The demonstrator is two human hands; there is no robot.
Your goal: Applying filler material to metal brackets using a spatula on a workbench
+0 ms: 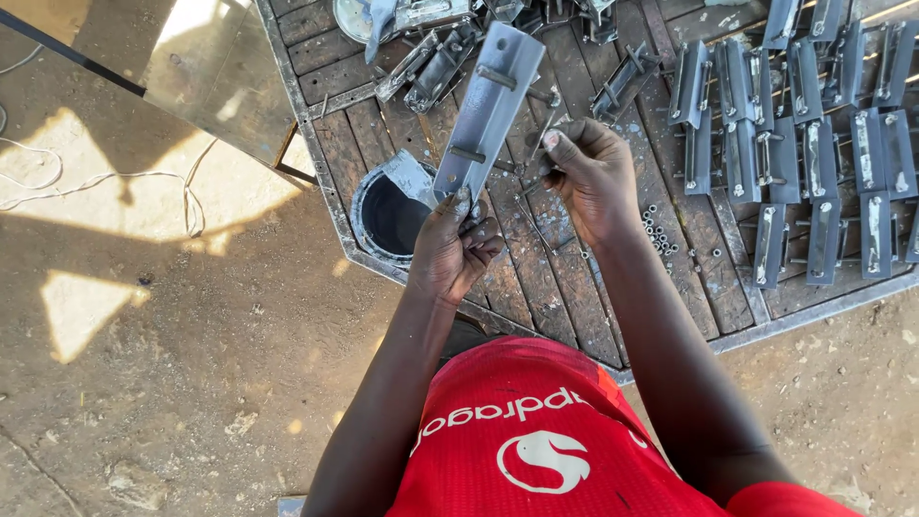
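Metal bracket point(488, 110): a long grey channel-shaped piece with two cross pins, held tilted above the near-left part of the workbench point(536, 287), its upper end pointing toward the far edge.
Left hand point(455, 244): fingers curled tight around the bracket's lower end, thumb and fingertips pinching the metal; it carries the whole piece clear of the surface.
Right hand point(589, 172): just beside the bracket's right edge, fingers bunched together around a small thin part; what exactly it pinches is too small to tell. The thumb tip points toward the bracket.
Workbench: slatted metal top with an angled near-left corner and a raised rim.
Round opening point(392, 215): a dark ringed hole at the near-left corner, directly left of the left hand.
Small nuts point(661, 235): scattered loose on the slats just right of the right wrist.
Finished brackets point(814, 144): many similar grey pieces laid in rows across the right side of the workbench, well apart from the hands.
Piled parts point(431, 57): more metal pieces heaped along the far edge, behind the held bracket.
Ground point(172, 335): bare dirt left of the workbench.
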